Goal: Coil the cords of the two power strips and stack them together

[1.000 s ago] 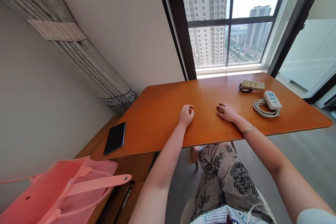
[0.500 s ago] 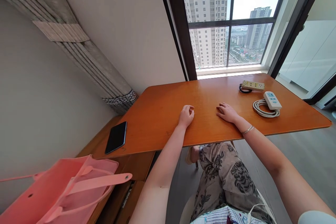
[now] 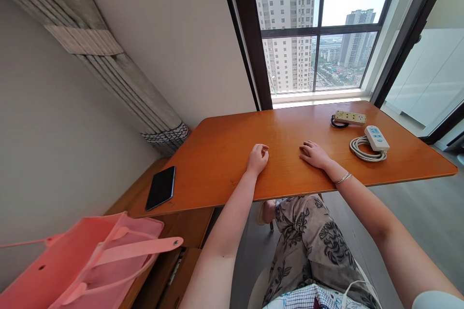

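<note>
My left hand [image 3: 258,159] rests on its side on the brown wooden table [image 3: 217,154], its fingers curled in loosely with nothing seen in them. To the right, my right hand [image 3: 313,154] lies palm down on the same tabletop, fingers stretched out and holding nothing. A bracelet circles the right wrist. Nearest to the right hand is a white power strip [image 3: 377,138] with its pale cable [image 3: 364,154] coiled beside it. Behind that lies a yellowish power strip [image 3: 350,117] with a short black cord. A dark tablet [image 3: 160,188] lies at the table's left end.
An open pink bag [image 3: 90,260] stands at the lower left, beside a wooden cabinet [image 3: 188,227]. A grey curtain [image 3: 145,101] hangs against the left wall. A dark-framed window [image 3: 319,31] rises behind the table. My patterned trouser legs [image 3: 308,241] are below the front edge.
</note>
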The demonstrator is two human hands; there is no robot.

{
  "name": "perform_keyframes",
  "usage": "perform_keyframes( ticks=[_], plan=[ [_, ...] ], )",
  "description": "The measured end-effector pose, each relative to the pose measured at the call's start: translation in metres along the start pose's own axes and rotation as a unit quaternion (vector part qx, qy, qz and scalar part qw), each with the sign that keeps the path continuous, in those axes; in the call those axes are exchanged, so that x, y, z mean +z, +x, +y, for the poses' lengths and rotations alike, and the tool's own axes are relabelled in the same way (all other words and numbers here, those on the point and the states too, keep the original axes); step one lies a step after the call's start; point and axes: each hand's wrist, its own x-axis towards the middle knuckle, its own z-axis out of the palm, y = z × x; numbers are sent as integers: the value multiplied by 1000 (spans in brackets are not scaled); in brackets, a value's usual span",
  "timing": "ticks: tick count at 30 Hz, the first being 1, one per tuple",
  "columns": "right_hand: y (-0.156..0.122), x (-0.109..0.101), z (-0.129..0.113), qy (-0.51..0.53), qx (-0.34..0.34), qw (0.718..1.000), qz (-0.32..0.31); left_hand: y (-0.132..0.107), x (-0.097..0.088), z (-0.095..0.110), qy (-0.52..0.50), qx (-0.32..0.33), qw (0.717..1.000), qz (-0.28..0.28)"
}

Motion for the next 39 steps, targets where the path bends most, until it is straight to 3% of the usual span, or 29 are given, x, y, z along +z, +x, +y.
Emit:
perform_keyframes(
  ticks=[22,27,29,31,35,37,39],
  plan=[
    [2,2,4,26,-11,1000,11,1,3,-8,-3,15,1000,15],
    [-2,-2,6,127,-5,992,16,1,4,-8,-1,11,1000,10],
    [-13,-9,7,195,0,980,46,0,4,-8,3,10,1000,10],
    [-28,-20,12,227,4,967,117,0,4,-7,4,12,1000,5],
    [-60,-57,41,162,45,936,309,-1,4,-5,1,11,1000,-1],
    [-74,-78,67,111,115,916,369,-1,4,-4,0,8,1000,-1],
    [-88,-95,97,78,230,889,389,-1,4,-3,-1,6,1000,0]
  ],
)
